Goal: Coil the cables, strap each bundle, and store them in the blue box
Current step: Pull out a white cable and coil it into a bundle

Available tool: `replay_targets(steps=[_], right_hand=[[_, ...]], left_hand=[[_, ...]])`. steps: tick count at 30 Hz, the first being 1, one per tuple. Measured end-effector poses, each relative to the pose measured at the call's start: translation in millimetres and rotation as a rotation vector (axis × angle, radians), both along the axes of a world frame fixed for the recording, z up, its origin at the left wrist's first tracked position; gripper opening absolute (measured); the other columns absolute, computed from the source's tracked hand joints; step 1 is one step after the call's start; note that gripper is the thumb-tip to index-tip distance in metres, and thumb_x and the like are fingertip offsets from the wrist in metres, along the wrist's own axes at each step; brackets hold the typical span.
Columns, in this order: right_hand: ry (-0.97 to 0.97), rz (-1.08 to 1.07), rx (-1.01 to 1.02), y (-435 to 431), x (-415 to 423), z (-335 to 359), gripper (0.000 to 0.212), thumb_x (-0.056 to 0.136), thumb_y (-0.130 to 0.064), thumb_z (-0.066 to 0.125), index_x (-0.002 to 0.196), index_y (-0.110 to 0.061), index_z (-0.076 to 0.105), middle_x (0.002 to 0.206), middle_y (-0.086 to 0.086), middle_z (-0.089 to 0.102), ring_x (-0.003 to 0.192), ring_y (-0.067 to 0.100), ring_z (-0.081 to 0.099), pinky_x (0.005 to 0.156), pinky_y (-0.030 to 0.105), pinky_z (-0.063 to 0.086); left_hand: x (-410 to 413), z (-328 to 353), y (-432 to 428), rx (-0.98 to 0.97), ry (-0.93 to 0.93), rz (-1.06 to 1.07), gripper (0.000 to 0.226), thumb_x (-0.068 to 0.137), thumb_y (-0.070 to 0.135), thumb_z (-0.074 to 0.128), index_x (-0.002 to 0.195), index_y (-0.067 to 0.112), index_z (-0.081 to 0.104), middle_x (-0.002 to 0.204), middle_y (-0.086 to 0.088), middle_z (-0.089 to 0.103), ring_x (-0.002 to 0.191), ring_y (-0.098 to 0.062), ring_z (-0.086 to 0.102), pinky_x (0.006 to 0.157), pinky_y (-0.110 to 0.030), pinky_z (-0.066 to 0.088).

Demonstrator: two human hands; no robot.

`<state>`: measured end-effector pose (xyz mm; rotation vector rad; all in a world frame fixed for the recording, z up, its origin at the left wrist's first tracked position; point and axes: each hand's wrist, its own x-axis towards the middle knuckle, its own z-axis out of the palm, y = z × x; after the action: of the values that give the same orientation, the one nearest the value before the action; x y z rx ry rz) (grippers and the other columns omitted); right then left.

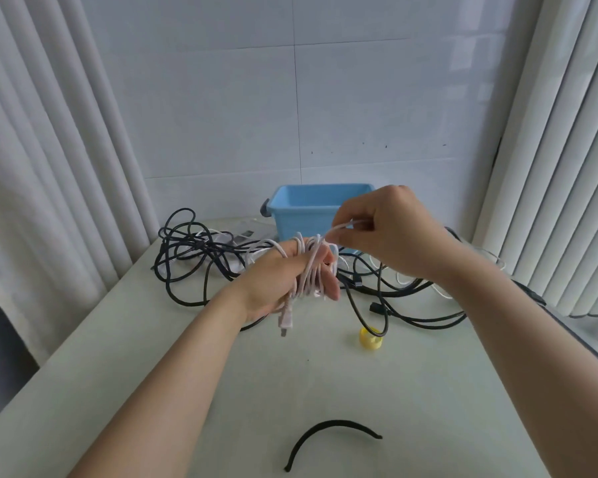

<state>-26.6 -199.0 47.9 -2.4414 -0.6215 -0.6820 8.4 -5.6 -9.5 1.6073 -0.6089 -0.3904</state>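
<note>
Your left hand (283, 281) holds the white cable (308, 267) looped around its fingers, thumb pressed over the coils. Your right hand (387, 236) pinches the free end. Both are just before the blue box (301, 212). Black cables (194, 250) flank the box; a black strap (328, 439) lies well before it.

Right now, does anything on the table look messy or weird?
Yes: the black cables lie in a tangled heap at the far side of the table, and one runs across the yellow roll. The white cable is wound round the left hand and pinched by the right hand. Nothing looks broken.
</note>
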Motion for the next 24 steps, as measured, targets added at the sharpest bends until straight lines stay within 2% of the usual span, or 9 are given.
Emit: replay_targets(steps=[2,6,9,10,12,15,19,21,24], right_hand=[[-0.015,-0.045,0.102,-5.9,8.0,-4.8,0.021,0.078,-0.038,0.081,0.070,-0.023,0.070,0.047,-0.011,0.045,0.050,0.008,0.041,0.050,0.020,0.031],[0.079,-0.068,0.238,-12.7,23.9,-20.8,0.028,0.072,-0.041,0.086,0.068,-0.018,0.070,0.053,-0.004,0.052,0.049,0.004,0.039,0.050,0.017,0.033],[0.263,0.098,0.371,-13.4,29.1,-32.8,0.035,0.073,-0.044,0.081,0.080,-0.011,0.073,0.067,0.003,0.065,0.059,0.006,0.053,0.062,0.030,0.046],[0.350,0.175,0.430,-13.3,29.2,-36.5,0.035,0.078,-0.042,0.077,0.090,-0.009,0.073,0.067,-0.002,0.063,0.058,0.007,0.052,0.059,0.030,0.044],[0.565,0.356,0.540,-11.7,28.4,-44.2,0.033,0.090,-0.037,0.067,0.112,-0.013,0.070,0.063,-0.005,0.050,0.052,0.013,0.034,0.051,0.030,0.024],[0.843,0.613,0.616,-3.0,24.9,-53.4,0.046,0.092,-0.050,0.059,0.132,-0.027,0.061,0.067,0.014,0.038,0.056,0.024,0.015,0.051,0.033,0.013],[0.935,0.783,0.529,8.8,24.4,-56.9,0.065,0.084,-0.067,0.059,0.135,-0.027,0.059,0.079,0.039,0.033,0.056,0.028,0.009,0.045,0.031,0.011],[0.927,0.770,0.543,8.3,23.2,-53.7,0.062,0.086,-0.063,0.060,0.130,-0.019,0.062,0.070,0.029,0.035,0.051,0.020,0.012,0.042,0.025,0.015],[0.922,0.669,0.583,0.9,20.4,-45.7,0.073,0.087,-0.062,0.058,0.120,0.003,0.056,0.060,-0.004,0.044,0.050,0.013,0.016,0.045,0.023,0.019]], left_hand=[[-0.9,-1.5,-0.4,-0.149,0.150,-0.085,0.037,0.106,0.034,0.041,0.093,0.003,0.057,0.066,-0.016,0.062,0.064,-0.029,0.065,0.107,-0.059,0.045],[-5.4,-0.3,-0.3,-0.122,0.181,-0.276,0.047,0.105,0.045,0.030,0.084,0.010,0.053,0.048,-0.001,0.041,0.044,-0.017,0.048,0.080,-0.041,0.057],[-9.8,1.1,-0.8,-0.131,0.206,-0.431,0.043,0.102,0.049,0.038,0.079,0.017,0.054,0.043,0.010,0.034,0.038,-0.008,0.039,0.068,-0.031,0.056],[-10.1,0.6,-0.5,-0.160,0.239,-0.492,0.041,0.101,0.051,0.043,0.078,0.018,0.056,0.043,0.012,0.032,0.037,-0.006,0.037,0.066,-0.029,0.055],[-9.9,-0.3,1.1,-0.225,0.330,-0.625,0.040,0.100,0.051,0.047,0.079,0.020,0.061,0.044,0.012,0.029,0.036,-0.006,0.033,0.063,-0.024,0.053],[-10.0,-3.2,2.7,-0.283,0.407,-0.805,0.042,0.104,0.048,0.041,0.084,0.021,0.066,0.050,0.013,0.033,0.041,-0.009,0.033,0.064,-0.021,0.051],[-12.3,-8.8,2.7,-0.282,0.443,-0.896,0.041,0.105,0.048,0.040,0.087,0.020,0.065,0.053,0.013,0.034,0.044,-0.008,0.035,0.064,-0.022,0.049],[-9.7,-10.4,4.1,-0.303,0.446,-0.889,0.042,0.105,0.048,0.039,0.086,0.020,0.065,0.053,0.013,0.033,0.042,-0.008,0.033,0.064,-0.023,0.048],[-1.0,-10.7,9.7,-0.342,0.477,-0.772,0.041,0.103,0.047,0.044,0.083,0.019,0.065,0.049,0.013,0.030,0.039,-0.009,0.029,0.063,-0.023,0.048]])
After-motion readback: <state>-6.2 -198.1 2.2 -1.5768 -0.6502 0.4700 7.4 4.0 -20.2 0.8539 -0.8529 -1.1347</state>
